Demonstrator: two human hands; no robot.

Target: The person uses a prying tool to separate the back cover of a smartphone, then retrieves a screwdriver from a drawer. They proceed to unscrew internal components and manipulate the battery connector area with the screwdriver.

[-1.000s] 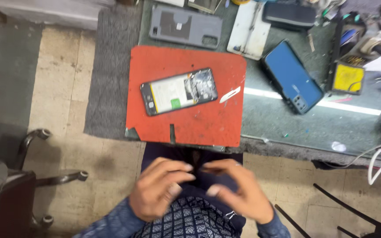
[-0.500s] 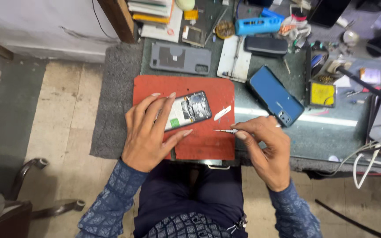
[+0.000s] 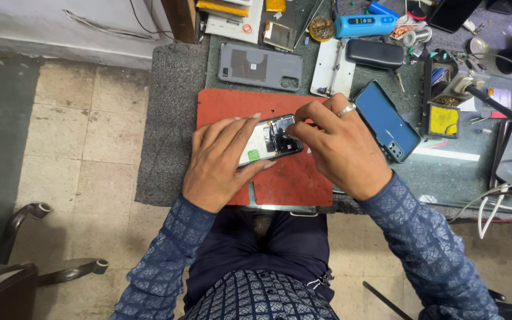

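Head view: opened phone point(image 3: 266, 141) lies on the red mat point(image 3: 291, 178), directly ahead of you, long axis left to right, tilted slightly. Your left hand point(image 3: 223, 160) lies flat, pinning its left end. Your right hand point(image 3: 339, 148) pinches together at its right end. The blue phone point(image 3: 386, 121) lies just right; the mat's near edge meets the counter point(image 3: 445, 178) edge.

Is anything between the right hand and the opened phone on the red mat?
Nothing visible. The right hand has its fingertips at the exposed insides of the opened phone, while the left hand lies flat over its other end on the red mat.
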